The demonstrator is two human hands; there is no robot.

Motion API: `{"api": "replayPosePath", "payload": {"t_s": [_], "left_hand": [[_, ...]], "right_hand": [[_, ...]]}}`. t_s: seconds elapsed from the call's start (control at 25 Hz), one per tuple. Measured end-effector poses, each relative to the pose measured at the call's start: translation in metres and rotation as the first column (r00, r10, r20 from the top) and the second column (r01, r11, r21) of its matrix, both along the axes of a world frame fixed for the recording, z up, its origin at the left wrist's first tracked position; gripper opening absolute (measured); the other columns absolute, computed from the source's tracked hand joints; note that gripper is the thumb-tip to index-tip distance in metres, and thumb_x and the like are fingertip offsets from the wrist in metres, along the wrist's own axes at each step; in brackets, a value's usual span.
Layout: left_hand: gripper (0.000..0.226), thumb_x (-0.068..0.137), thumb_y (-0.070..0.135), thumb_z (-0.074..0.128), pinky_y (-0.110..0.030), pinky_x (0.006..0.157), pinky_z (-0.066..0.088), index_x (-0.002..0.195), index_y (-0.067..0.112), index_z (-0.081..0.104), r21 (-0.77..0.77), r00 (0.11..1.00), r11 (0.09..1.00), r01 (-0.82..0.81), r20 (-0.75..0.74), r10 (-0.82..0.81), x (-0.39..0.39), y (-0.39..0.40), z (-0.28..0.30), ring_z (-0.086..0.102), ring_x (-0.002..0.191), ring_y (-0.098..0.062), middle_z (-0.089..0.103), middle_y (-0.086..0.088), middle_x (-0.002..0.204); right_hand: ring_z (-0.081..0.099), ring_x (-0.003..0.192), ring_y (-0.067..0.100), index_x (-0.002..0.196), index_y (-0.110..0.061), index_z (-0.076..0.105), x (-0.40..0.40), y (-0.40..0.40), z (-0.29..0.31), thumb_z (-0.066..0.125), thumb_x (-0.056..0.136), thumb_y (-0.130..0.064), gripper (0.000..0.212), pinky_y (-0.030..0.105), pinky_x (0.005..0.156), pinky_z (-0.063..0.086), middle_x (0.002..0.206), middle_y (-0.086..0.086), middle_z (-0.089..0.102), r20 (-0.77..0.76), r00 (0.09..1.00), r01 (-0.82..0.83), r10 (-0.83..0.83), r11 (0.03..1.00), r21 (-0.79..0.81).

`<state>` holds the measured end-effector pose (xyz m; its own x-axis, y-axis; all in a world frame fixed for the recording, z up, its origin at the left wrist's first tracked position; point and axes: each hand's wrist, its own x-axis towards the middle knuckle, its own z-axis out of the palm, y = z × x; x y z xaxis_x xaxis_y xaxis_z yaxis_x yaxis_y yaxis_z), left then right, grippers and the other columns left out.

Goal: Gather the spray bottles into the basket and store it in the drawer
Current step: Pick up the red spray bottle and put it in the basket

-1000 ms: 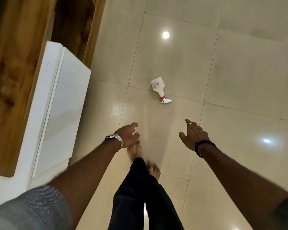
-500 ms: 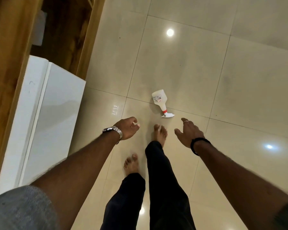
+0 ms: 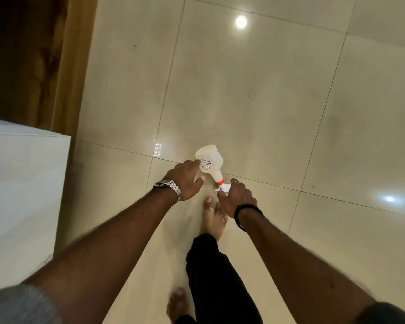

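A white spray bottle (image 3: 210, 160) with a red collar and white trigger head lies on its side on the glossy tiled floor. My left hand (image 3: 185, 178), with a metal watch on the wrist, reaches beside the bottle's body, fingers spread and fingertips at its label. My right hand (image 3: 237, 197), wearing a ring and a black wristband, hovers over the trigger head and partly hides it; its fingers are apart. Neither hand has closed around the bottle. No basket or drawer is in view.
A white cabinet surface (image 3: 21, 195) stands at the left, with dark wooden furniture (image 3: 33, 61) behind it. My bare feet (image 3: 212, 216) and dark trousers are on the tiles just below the bottle. Beige floor tiles (image 3: 290, 101) stretch ahead and right.
I have stepped forward and the bottle is now much closer. Both hands have moved toward it, the left to its body and the right over its trigger head.
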<state>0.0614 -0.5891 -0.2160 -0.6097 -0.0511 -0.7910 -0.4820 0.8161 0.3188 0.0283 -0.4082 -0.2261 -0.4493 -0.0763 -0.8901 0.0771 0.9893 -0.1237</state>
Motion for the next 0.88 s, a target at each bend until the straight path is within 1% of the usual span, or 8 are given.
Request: {"api": "replayPosePath", "payload": {"t_s": [0.16, 0.24, 0.28, 0.36, 0.44, 0.52, 0.68, 0.88], "left_hand": [[0.065, 0.097, 0.041, 0.040, -0.048, 0.106, 0.043, 0.153, 0.015, 0.020, -0.055, 0.984, 0.995, 0.084, -0.156, -0.092, -0.040, 0.016, -0.048, 0.031, 0.143, -0.030, 0.032, -0.008, 0.156], [0.064, 0.099, 0.041, 0.034, -0.049, 0.114, 0.034, 0.155, 0.018, 0.014, -0.126, 0.956, 0.971, 0.204, -0.186, -0.225, -0.056, 0.026, -0.076, 0.017, 0.150, -0.031, 0.022, -0.008, 0.162], [0.063, 0.099, 0.041, 0.032, -0.050, 0.116, 0.029, 0.156, 0.020, 0.013, -0.164, 0.934, 0.946, 0.280, -0.182, -0.309, -0.064, 0.032, -0.090, 0.013, 0.152, -0.032, 0.020, -0.008, 0.163], [0.058, 0.100, 0.043, 0.030, -0.053, 0.117, 0.025, 0.153, 0.022, 0.020, -0.208, 0.888, 0.892, 0.402, -0.148, -0.435, -0.075, 0.040, -0.115, 0.013, 0.151, -0.034, 0.023, -0.008, 0.161], [0.051, 0.100, 0.045, 0.029, -0.052, 0.111, 0.032, 0.145, 0.023, 0.036, -0.201, 0.869, 0.861, 0.468, -0.075, -0.490, -0.083, 0.041, -0.135, 0.025, 0.145, -0.034, 0.037, -0.008, 0.152], [0.046, 0.101, 0.046, 0.028, -0.047, 0.100, 0.040, 0.135, 0.023, 0.048, -0.187, 0.865, 0.849, 0.494, 0.000, -0.503, -0.082, 0.038, -0.144, 0.037, 0.134, -0.032, 0.048, -0.008, 0.140], [0.044, 0.101, 0.044, 0.031, -0.044, 0.095, 0.044, 0.135, 0.023, 0.048, -0.145, 0.902, 0.891, 0.430, 0.024, -0.431, -0.055, 0.036, -0.128, 0.043, 0.128, -0.034, 0.049, -0.008, 0.138], [0.049, 0.102, 0.040, 0.031, -0.045, 0.095, 0.046, 0.148, 0.023, 0.029, -0.034, 0.985, 0.985, 0.170, 0.016, -0.170, -0.021, 0.039, -0.066, 0.049, 0.124, -0.034, 0.046, -0.008, 0.144]], "right_hand": [[0.059, 0.113, 0.033, 0.125, -0.014, 0.055, -0.007, -0.014, -0.039, 0.045, 0.093, -0.040, 0.043, 0.043, 0.095, 0.050, 0.126, 0.012, 0.062, 0.084, 0.966, 0.247, -0.245, 0.969, -0.012], [0.060, 0.111, 0.034, 0.124, -0.009, 0.059, -0.011, -0.022, -0.064, 0.036, 0.097, -0.039, 0.046, 0.039, 0.093, 0.049, 0.126, 0.015, 0.063, 0.162, 0.851, 0.501, -0.499, 0.865, 0.036], [0.060, 0.112, 0.034, 0.127, -0.006, 0.058, -0.013, -0.026, -0.078, 0.033, 0.099, -0.042, 0.052, 0.039, 0.094, 0.049, 0.127, 0.017, 0.063, 0.209, 0.709, 0.671, -0.673, 0.736, 0.094], [0.064, 0.105, 0.036, 0.126, -0.003, 0.057, -0.009, -0.036, -0.103, 0.031, 0.100, -0.052, 0.062, 0.047, 0.096, 0.054, 0.121, 0.019, 0.064, 0.324, 0.193, 0.930, -0.926, 0.278, 0.239], [0.067, 0.105, 0.040, 0.124, -0.001, 0.055, 0.001, -0.048, -0.123, 0.032, 0.098, -0.060, 0.068, 0.054, 0.093, 0.055, 0.120, 0.024, 0.065, 0.378, -0.287, 0.932, -0.880, -0.165, 0.324], [0.068, 0.107, 0.040, 0.125, -0.003, 0.057, 0.009, -0.060, -0.136, 0.031, 0.097, -0.061, 0.069, 0.052, 0.084, 0.058, 0.120, 0.026, 0.067, 0.443, -0.499, 0.862, -0.745, -0.376, 0.339], [0.067, 0.103, 0.028, 0.132, -0.013, 0.060, 0.009, -0.070, -0.129, 0.037, 0.098, -0.053, 0.056, 0.038, 0.070, 0.057, 0.131, 0.014, 0.066, 0.534, -0.536, 0.841, -0.653, -0.467, 0.273], [0.070, 0.091, 0.033, 0.123, -0.015, 0.057, 0.011, -0.041, -0.077, 0.047, 0.099, -0.054, 0.047, 0.041, 0.058, 0.060, 0.117, 0.015, 0.070, 0.394, -0.229, 0.972, -0.890, -0.189, 0.137]]}}
